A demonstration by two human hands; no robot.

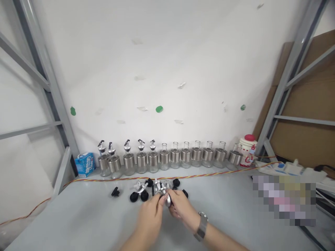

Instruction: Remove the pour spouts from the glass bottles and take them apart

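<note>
My left hand (pixel 150 213) and my right hand (pixel 182 206) meet low over the table, fingers closed around a silver pourer top (pixel 169 200). The fingers cover most of it, so its exact shape is partly hidden. Just beyond lie loose pourer parts: silver pieces (pixel 142 188), black round stoppers (pixel 134 197) and another black stopper (pixel 176 182). A small black piece (pixel 115 191) lies apart on the left. At the back stand glass bottles with steel sleeves; the left ones, such as this bottle (pixel 129 162), carry pourer tops, while bottles like this one (pixel 186 155) have bare necks.
A red-yellow twisted wire (pixel 204 175) runs across the grey table (pixel 86 212) in front of the bottles. A blue carton (pixel 85 164) stands far left, a white jar with red lid (pixel 248 150) at right. Power strips (pixel 293 168) and a blurred-out object (pixel 284 200) lie right.
</note>
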